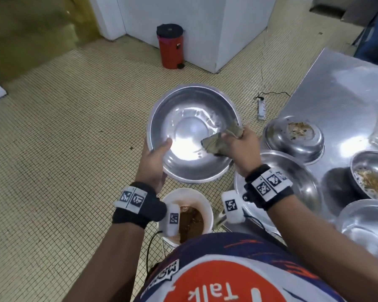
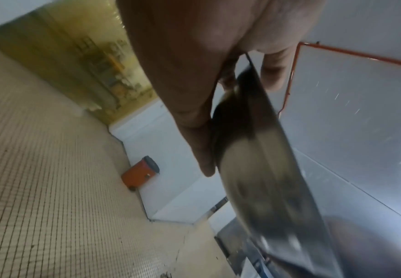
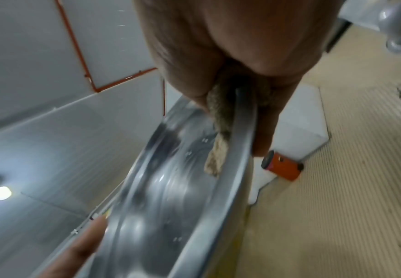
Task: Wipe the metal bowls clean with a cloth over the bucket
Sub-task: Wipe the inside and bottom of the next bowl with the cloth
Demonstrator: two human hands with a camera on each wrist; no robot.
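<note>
A large shiny metal bowl is held tilted above the floor, just beyond a white bucket of brown slop. My left hand grips its near-left rim, thumb inside, fingers underneath. My right hand pinches a dirty grey-brown cloth over the bowl's right rim. In the left wrist view the bowl shows edge-on below the left hand. In the right wrist view the cloth lies inside the bowl under the right hand.
A steel table on the right carries several metal bowls, some upturned, one with food scraps. A red pedal bin stands by the white wall. A power strip lies on the tiled floor.
</note>
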